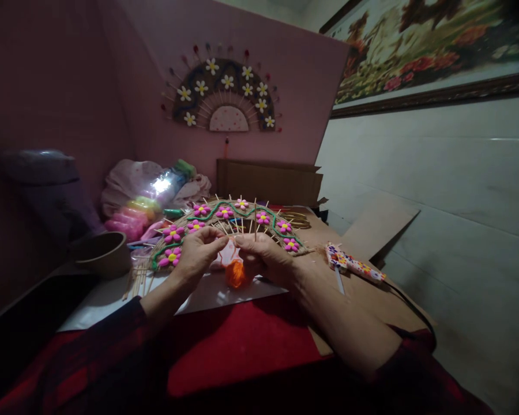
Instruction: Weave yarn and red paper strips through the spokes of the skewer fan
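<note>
A half-round woven fan piece with pink flowers, a green wavy cord and protruding wooden sticks lies on the table. My left hand and my right hand meet at its near edge, fingers pinched together around the sticks and an orange yarn strand. A small ball of orange yarn sits just under my hands. What exactly each pinch grips is hard to make out.
A brown bowl stands at left, bags of coloured yarn behind it. A patterned glue gun lies at right with its cord. A finished fan hangs on the pink board; cardboard leans behind.
</note>
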Motion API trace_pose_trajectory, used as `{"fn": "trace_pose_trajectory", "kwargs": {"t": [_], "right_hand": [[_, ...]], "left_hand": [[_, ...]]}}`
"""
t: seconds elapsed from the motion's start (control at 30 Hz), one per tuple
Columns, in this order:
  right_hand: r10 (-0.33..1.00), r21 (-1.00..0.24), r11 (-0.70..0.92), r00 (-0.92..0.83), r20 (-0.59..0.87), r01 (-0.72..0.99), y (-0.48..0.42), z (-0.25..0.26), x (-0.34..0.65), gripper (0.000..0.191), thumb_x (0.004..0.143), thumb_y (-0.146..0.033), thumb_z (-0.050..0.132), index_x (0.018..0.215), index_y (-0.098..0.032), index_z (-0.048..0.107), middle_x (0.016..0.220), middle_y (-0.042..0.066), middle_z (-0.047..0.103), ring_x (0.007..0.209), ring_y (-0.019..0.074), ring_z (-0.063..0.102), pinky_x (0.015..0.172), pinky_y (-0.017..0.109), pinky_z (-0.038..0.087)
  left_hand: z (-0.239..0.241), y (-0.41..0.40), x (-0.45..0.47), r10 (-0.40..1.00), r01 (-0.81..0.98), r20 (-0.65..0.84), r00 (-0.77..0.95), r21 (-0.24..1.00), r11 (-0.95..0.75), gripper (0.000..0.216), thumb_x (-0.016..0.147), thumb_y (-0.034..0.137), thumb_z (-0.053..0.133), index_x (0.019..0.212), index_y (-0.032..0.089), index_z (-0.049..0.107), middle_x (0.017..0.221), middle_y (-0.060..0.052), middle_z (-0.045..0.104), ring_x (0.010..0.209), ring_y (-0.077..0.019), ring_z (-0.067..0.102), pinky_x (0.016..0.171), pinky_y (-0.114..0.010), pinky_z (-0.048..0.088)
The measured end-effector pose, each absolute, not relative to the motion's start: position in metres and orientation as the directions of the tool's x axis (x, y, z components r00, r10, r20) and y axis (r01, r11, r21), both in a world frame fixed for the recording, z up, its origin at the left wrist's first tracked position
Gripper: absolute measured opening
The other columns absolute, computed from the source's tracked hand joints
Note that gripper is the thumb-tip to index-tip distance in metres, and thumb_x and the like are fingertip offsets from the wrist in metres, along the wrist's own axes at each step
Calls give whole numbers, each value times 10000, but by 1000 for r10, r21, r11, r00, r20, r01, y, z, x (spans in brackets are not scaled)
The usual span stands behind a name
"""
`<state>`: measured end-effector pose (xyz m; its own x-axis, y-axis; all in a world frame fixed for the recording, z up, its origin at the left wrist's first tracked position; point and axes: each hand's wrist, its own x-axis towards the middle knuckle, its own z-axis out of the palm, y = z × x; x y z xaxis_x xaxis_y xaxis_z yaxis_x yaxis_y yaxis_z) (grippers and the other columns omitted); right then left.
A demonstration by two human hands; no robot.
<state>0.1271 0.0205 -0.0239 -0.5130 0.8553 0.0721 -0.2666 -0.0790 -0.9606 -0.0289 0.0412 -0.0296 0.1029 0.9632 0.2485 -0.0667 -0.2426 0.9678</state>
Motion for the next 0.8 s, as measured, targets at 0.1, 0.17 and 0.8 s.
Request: {"fn": "trace_pose_trajectory", "kwargs": {"t": [0.1, 0.17, 0.8], "right_hand": [[909, -968, 25, -398, 127, -251, 21, -23, 127, 394, 705, -489, 673, 652, -190, 423, 447, -118, 276, 377, 33, 146, 349, 178, 119], [949, -973, 145, -254, 188, -178, 23, -24, 126, 397, 698, -518, 670, 678, -187, 451, 437, -109, 317, 370, 38, 198, 346, 176, 153], [972, -976, 33, -220, 82, -216, 30, -32, 122, 196, 688, -304, 648, 664, -169, 507, 404, -121, 309, 345, 27, 161, 331, 161, 137]], "left_hand": [[-28, 41, -29, 966, -74, 243, 85, 969, -237, 247, 585, 286, 731, 643, 131, 549, 492, 66, 491, 412, -31, 373, 383, -157, 253], [-27, 41, -28, 966, -86, 243, 92, 968, -235, 249, 584, 286, 732, 646, 131, 548, 501, 67, 494, 410, -26, 364, 383, -156, 246], [-28, 37, -24, 946, 52, 295, 133, 951, -304, 138, 564, 213, 678, 603, 134, 572, 515, 44, 515, 433, -56, 410, 416, -175, 296]]}}
